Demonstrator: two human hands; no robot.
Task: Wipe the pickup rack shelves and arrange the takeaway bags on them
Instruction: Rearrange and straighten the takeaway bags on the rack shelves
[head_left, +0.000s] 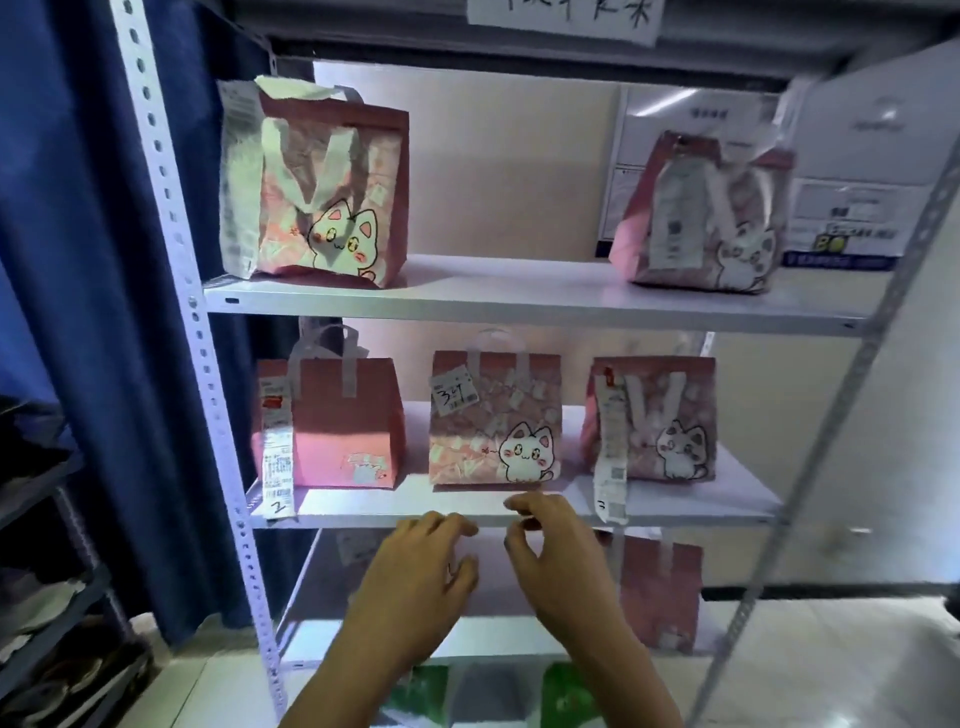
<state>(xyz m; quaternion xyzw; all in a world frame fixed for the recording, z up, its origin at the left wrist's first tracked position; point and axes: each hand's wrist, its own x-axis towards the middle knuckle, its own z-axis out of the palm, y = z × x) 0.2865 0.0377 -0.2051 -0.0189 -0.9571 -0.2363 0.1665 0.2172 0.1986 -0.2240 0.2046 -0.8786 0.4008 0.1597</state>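
Note:
A white metal rack holds pink cat-print takeaway bags. On the upper shelf one bag stands at the left and another at the right. The middle shelf carries three bags: left, centre and right, each with a receipt. Another bag sits on the lower shelf. My left hand and right hand hover side by side at the middle shelf's front edge, below the centre bag, fingers loosely curled and holding nothing.
A dark blue curtain hangs left of the rack. The perforated rack posts frame both sides. White boxes stand behind the upper right bag. A dark cluttered rack fills the lower left. Green and white packs lie at the bottom.

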